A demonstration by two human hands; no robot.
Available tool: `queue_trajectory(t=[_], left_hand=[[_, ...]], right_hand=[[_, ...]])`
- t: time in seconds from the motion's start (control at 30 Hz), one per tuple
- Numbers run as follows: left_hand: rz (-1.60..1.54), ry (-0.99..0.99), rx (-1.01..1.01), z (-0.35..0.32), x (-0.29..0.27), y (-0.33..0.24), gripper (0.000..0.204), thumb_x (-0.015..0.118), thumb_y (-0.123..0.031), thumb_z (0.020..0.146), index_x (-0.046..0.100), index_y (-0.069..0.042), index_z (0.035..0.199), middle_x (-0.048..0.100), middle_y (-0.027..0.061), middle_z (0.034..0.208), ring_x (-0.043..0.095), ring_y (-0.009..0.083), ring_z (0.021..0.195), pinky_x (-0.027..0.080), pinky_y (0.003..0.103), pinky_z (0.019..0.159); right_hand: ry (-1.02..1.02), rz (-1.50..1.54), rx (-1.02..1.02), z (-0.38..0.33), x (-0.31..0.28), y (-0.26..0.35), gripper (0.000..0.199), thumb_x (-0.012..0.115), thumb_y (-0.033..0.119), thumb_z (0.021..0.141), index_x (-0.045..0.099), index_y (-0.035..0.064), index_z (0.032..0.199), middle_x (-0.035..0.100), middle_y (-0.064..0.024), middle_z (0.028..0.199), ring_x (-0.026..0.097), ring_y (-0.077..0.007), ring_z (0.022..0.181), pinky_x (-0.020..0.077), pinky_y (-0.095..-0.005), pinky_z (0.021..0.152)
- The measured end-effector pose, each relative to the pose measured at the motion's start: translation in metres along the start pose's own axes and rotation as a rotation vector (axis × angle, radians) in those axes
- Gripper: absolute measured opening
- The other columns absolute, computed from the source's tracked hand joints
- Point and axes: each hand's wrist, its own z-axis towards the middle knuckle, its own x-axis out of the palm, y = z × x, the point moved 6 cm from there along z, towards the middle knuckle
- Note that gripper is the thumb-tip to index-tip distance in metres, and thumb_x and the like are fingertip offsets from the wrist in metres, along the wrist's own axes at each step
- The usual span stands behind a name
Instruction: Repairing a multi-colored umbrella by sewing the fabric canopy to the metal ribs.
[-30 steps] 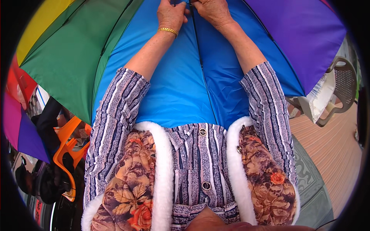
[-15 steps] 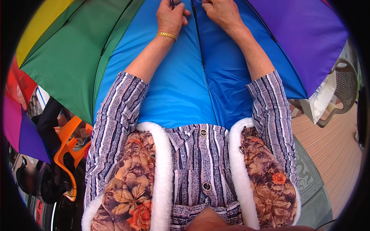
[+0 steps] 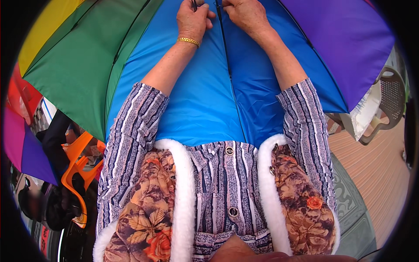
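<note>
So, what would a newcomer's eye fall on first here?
Probably the open umbrella, its green, blue and purple panels spread across the upper view. Then the left hand, gold bracelet at its wrist, and the right hand, either side of a dark rib near the top edge.

1 orange chair (image 3: 76,149) stands at left — 1 perforated grey-brown chair (image 3: 391,95) at right.

Navy, white and mauve stripes cover the shirt (image 3: 220,183) and its sleeves (image 3: 133,115); fluffy white trim (image 3: 184,205) edges the brown floral vest (image 3: 142,214); a gold-coloured bracelet (image 3: 188,41) circles the left wrist (image 3: 190,35).
</note>
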Motion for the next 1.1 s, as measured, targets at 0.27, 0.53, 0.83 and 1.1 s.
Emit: queue_trajectory(t=[0.27, 0.53, 0.83, 1.1], left_hand=[[0.055, 0.047, 0.010, 0.003, 0.005, -0.006, 0.006, 0.058, -0.007, 0.098, 0.054, -0.007, 0.102, 0.063, 0.0069, 0.072, 0.051, 0.0120, 0.044, 0.041, 0.026, 0.040], [0.388, 0.183, -0.083, 0.007, 0.010, -0.026, 0.010, 0.058, -0.009, 0.098, 0.054, -0.007, 0.088, 0.060, 0.0046, 0.065, 0.051, 0.0124, 0.043, 0.041, 0.028, 0.041], [0.127, 0.116, 0.039, 0.000, -0.015, -0.007, 0.005, 0.057, -0.009, 0.098, 0.052, -0.008, 0.095, 0.065, 0.0069, 0.070, 0.053, 0.0135, 0.044, 0.042, 0.027, 0.041], [-0.023, 0.083, -0.040, -0.006, -0.016, -0.004, 0.006, 0.056, -0.010, 0.099, 0.050, -0.010, 0.101, 0.067, 0.0075, 0.072, 0.055, 0.0133, 0.045, 0.041, 0.026, 0.040]], right_hand=[[-0.069, 0.076, -0.051, 0.010, 0.019, -0.005, 0.010, 0.062, 0.013, 0.087, 0.072, 0.0101, 0.088, 0.066, -0.0161, 0.086, 0.066, -0.0390, 0.086, 0.0539, -0.0508, 0.076], [-0.113, 0.115, -0.068, 0.004, 0.019, -0.005, 0.009, 0.062, 0.009, 0.085, 0.069, 0.0074, 0.090, 0.066, -0.0181, 0.086, 0.066, -0.0409, 0.087, 0.0541, -0.0506, 0.076], [0.193, 0.403, 0.181, -0.002, 0.001, -0.019, 0.017, 0.063, 0.011, 0.084, 0.069, 0.0026, 0.098, 0.070, -0.0161, 0.082, 0.070, -0.0287, 0.076, 0.0557, -0.0402, 0.070], [0.292, 0.486, 0.302, -0.003, -0.004, -0.013, 0.017, 0.065, 0.013, 0.083, 0.072, -0.0002, 0.091, 0.069, -0.0098, 0.071, 0.065, -0.0171, 0.066, 0.0533, -0.0339, 0.063]])
